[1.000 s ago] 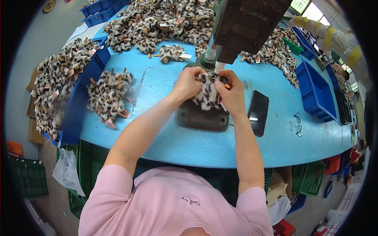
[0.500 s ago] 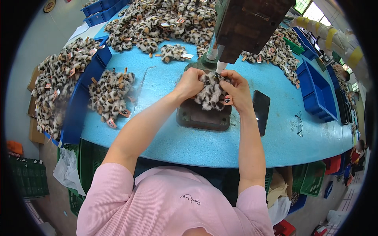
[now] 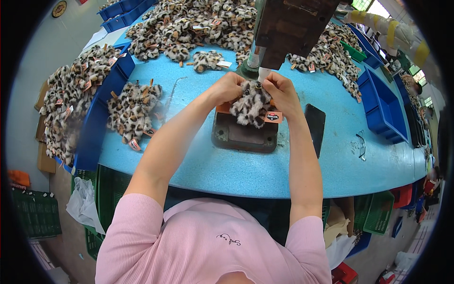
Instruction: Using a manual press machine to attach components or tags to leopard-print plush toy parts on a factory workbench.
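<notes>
Between my hands is a small furry plush piece with dark leopard spots and an orange tag. My left hand pinches its left side, the fingertips closed on the fur. On the other side, my right hand grips it by the upper edge, thumb and fingers together. A small round dark part shows at the plush's top, just under the white tip of a dark bench press. The plush hangs over the press's metal base. Fur and fingers hide whatever lies beneath.
A large heap of spotted plush pieces covers the table's far side. At left stand a filled blue bin and a smaller plush pile. A phone, glasses and a blue crate lie to the right.
Both hands and the plush have shifted slightly up and away from me. The plush has turned a little, and its orange tag now lies flatter and shows more.
</notes>
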A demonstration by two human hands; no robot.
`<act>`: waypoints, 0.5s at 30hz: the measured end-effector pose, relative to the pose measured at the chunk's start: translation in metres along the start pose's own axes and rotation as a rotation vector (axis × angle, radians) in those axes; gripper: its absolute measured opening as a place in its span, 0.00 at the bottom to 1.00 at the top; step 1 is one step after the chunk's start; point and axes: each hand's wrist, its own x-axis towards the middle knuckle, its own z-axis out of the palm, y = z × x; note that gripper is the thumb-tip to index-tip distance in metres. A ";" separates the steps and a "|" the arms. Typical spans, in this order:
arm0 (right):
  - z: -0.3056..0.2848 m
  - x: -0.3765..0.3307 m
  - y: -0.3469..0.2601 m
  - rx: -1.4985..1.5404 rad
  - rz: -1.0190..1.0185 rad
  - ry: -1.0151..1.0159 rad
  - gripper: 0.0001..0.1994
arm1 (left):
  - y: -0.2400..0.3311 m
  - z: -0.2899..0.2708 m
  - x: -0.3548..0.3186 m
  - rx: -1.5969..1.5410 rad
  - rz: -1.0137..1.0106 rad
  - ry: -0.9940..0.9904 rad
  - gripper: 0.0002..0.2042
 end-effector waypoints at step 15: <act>-0.093 -0.058 -0.171 0.448 -0.760 0.665 0.14 | -0.006 0.004 -0.002 0.031 -0.060 0.034 0.06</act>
